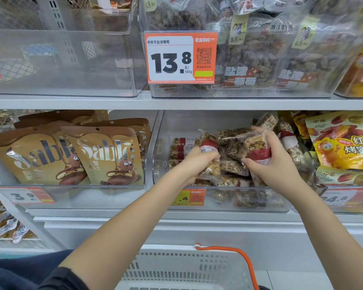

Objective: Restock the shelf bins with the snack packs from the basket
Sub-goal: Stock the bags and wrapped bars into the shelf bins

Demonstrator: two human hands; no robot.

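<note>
Here, a snack pack [257, 150] inside curled right-hand fingers [252, 164], above the bin [197, 206].

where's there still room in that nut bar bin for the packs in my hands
Bare room lies at the back left of the nut bar bin, between its left wall and the pile of nut bar packs, above the row at. The middle and right are crowded, heaped to the wall. The left hand and right hand each grip a pack.
</note>
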